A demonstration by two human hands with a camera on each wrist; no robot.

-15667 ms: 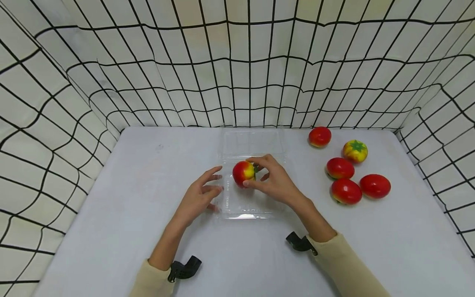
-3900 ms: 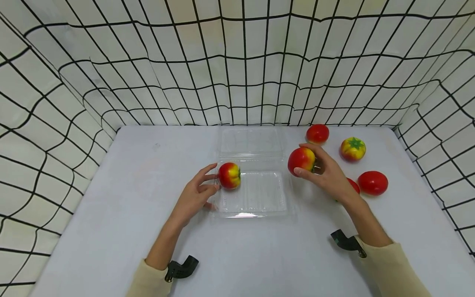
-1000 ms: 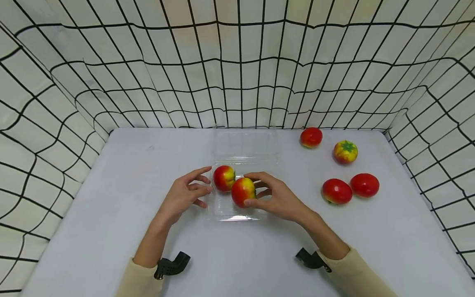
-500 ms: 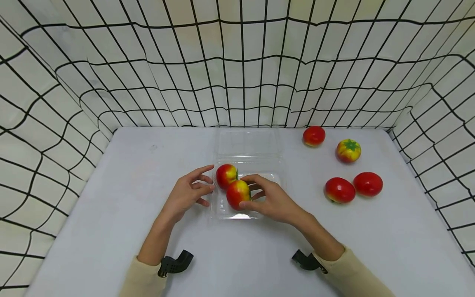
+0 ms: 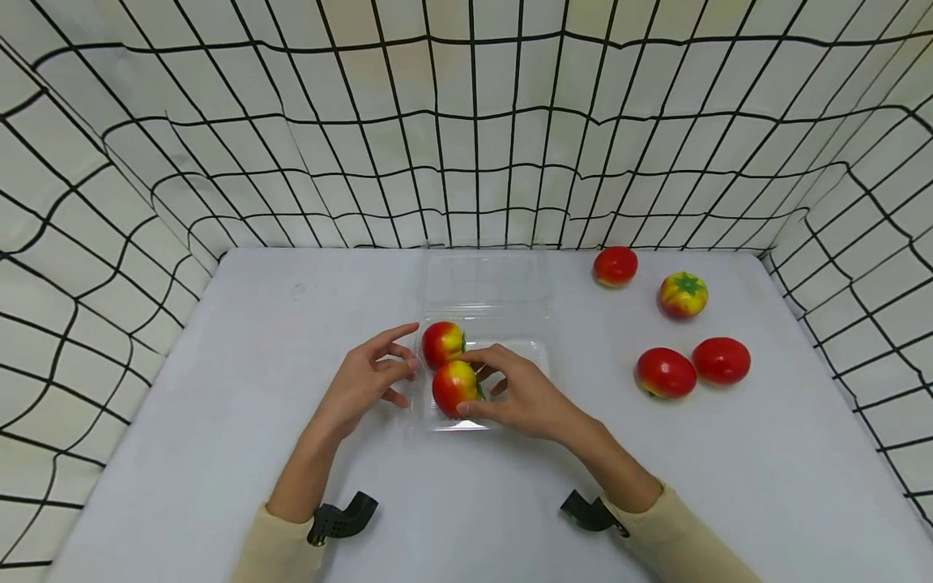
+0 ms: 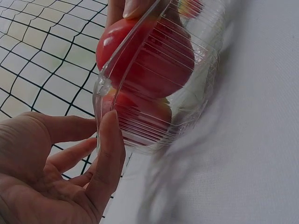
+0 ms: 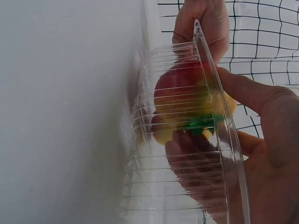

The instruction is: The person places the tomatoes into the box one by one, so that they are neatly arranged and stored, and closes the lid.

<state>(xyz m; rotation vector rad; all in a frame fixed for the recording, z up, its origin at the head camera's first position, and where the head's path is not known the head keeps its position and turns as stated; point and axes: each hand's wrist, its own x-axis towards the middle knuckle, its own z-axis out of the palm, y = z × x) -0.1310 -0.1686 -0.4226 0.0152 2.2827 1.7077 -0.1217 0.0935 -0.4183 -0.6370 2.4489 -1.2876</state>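
Observation:
A clear plastic clamshell box (image 5: 528, 350) lies with its lid (image 5: 484, 279) folded back. One red-and-yellow toy tomato (image 5: 441, 344) sits in its back left part. My right hand (image 5: 528, 395) holds a second tomato (image 5: 453, 389) in the front left part, against or very close to the first. The thumb and fingers curl round its stem side, and the green calyx shows through the wall in the right wrist view. At the box's left edge my left hand (image 5: 364, 379) pinches the rim; its fingertips lie against the clear wall (image 6: 145, 123) in the left wrist view.
On the right of the white table (image 5: 182, 453), two red tomatoes (image 5: 666, 373) (image 5: 722, 361) lie side by side. Behind them are a yellow-red tomato (image 5: 683, 295) with its calyx up and another red one (image 5: 615, 266). Black netting (image 5: 474, 121) surrounds the table's back and sides.
My right hand has brought the second tomato from the right into the box. Over the last second it has moved left, towards the first tomato. The left hand has stayed at the rim.

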